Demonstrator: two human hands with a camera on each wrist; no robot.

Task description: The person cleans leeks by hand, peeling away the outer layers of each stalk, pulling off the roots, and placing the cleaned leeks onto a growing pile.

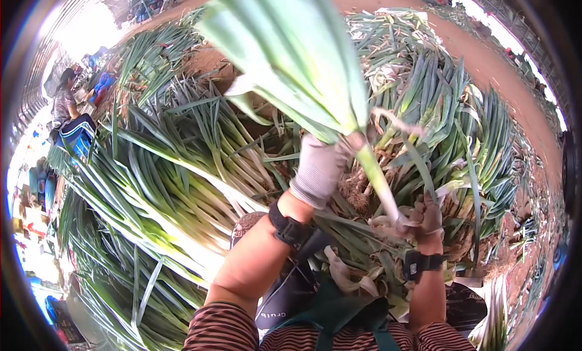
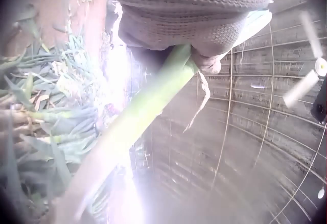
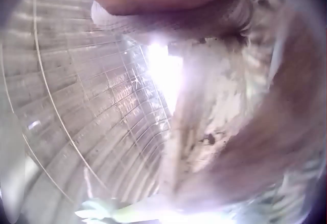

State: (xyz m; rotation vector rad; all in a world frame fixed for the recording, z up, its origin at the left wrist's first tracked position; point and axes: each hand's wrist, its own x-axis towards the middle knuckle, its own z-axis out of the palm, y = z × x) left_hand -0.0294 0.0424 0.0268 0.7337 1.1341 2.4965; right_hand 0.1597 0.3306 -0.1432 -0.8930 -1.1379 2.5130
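A large leek (image 1: pixel 379 175) is held slantwise in front of the body, its broad green leaves fanned toward the top of the head view and its pale root end low at the right. My left hand (image 1: pixel 320 172), in a whitish knit glove, grips it where the leaves meet the stem. The left wrist view shows the leek stem (image 2: pixel 148 101) running down out of the gloved left hand (image 2: pixel 184 22). At the root end, my gloved right hand (image 1: pixel 427 220) has curled fingers pinching the leek. The right wrist view is blurred around that hand (image 3: pixel 179 19).
Loose leeks (image 1: pixel 176 193) are heaped at the left, and a pile of leeks (image 1: pixel 436 96) lies ahead to the right. Stripped leaves (image 1: pixel 351 275) cover the lap area. Another person (image 1: pixel 70 108) sits at the far left. A dirt path (image 1: pixel 485 60) runs beyond.
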